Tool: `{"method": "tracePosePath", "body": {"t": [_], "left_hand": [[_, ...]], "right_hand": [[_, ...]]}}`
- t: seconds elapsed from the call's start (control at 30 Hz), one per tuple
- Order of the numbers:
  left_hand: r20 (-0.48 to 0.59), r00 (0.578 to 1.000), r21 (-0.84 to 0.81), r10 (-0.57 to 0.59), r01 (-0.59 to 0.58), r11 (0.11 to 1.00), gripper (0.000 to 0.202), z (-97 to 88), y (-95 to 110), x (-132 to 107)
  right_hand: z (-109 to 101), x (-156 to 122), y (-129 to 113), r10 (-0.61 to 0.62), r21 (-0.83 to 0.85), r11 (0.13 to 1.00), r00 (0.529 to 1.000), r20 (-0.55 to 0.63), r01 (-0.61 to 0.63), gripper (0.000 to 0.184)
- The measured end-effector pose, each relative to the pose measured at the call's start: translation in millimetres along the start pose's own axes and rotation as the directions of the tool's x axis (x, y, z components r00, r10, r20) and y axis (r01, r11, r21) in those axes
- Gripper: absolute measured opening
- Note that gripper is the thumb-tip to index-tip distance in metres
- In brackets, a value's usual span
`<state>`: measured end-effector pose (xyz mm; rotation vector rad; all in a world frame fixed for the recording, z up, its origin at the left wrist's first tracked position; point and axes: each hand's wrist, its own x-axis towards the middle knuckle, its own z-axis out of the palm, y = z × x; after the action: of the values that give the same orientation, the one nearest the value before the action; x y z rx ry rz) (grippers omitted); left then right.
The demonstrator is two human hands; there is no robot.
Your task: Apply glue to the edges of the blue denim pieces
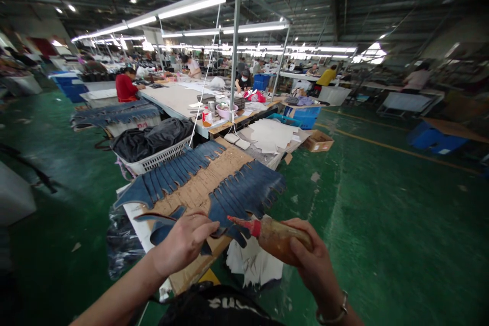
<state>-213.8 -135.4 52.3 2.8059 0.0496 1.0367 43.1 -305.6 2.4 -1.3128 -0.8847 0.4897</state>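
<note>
Squeeze bottle point(280, 240), just right of the left hand point(185, 242), seems light, soft-walled and perhaps sticky, best held round its body, where the right hand's point(314, 260) fingers wrap it; the left's pinch a blue piece point(220, 233).

1. Easiest lane imo: the bare strip of brown cardboard-topped surface point(202, 178) between the left row point(168, 175) and right row point(244, 188) of overlapping dark-blue flat pieces.
2. Far left's a no-go: white slatted plastic basket point(162, 162) heaped with black cloth point(156, 137), crowding that row.
3. Tight spot: the amber squeeze bottle with a red nozzle point(278, 239) in the right hand point(311, 252) leaves a small gap before the left hand point(183, 242).
4. Loads of room out right, over the green floor point(362, 229).
</note>
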Motion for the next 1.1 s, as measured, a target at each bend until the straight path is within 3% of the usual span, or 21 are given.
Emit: {"method": "tracePosePath", "body": {"t": [0.13, 0.4, 0.83, 1.1], "left_hand": [[0.124, 0.988, 0.167, 0.094, -0.114, 0.979, 0.028, -8.4, -6, 5], [0.203, 0.968, 0.187, 0.144, -0.183, 0.965, 0.030, -6.4, -12, 0], [0.156, 0.977, 0.230, 0.147, -0.181, 0.956, 0.035, -5.1, -17, -1], [0.207, 0.968, 0.228, 0.142, -0.189, 0.955, 0.035, -5.5, -22, -6]], "right_hand": [[2, 9, -12, -0.033, -0.058, 0.998, 0.995, 0.099, 0.039, 0.021], [3, 9, -20, 0.011, -0.057, 0.998, 0.959, 0.282, 0.005, 0.032], [2, 16, -3, 0.032, -0.125, 0.992, 0.993, 0.116, -0.018, 0.022], [3, 10, -4, 0.024, -0.083, 0.997, 0.969, 0.246, -0.004, 0.027]]}}
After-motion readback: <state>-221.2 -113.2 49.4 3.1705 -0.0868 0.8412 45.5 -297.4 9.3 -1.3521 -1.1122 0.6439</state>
